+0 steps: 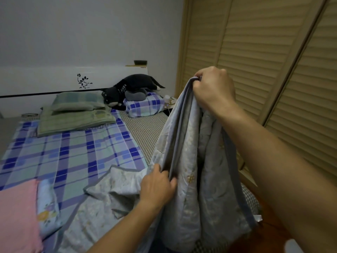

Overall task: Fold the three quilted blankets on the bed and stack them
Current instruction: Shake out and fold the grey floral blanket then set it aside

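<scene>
Louvred wardrobe doors point(255, 52) run along the right of a bed point(142, 136) with a blue-checked sheet point(73, 152). The right hand point(214, 88) is raised, fingers curled round the gathered top edge of a grey floral quilted blanket point(193, 189), which hangs in doubled layers — its tail trails on the mattress. The left hand point(157, 187) pinches the grey binding lower down, apparently lining up the edges. At the lower left lie a pink blanket point(17, 214) and a light blue floral one point(47, 207), both only partly in view; whether they are folded I cannot tell. No finished stack shows — judging from this, the work is early, with the first blanket mid-fold and stacking not yet begun.
</scene>
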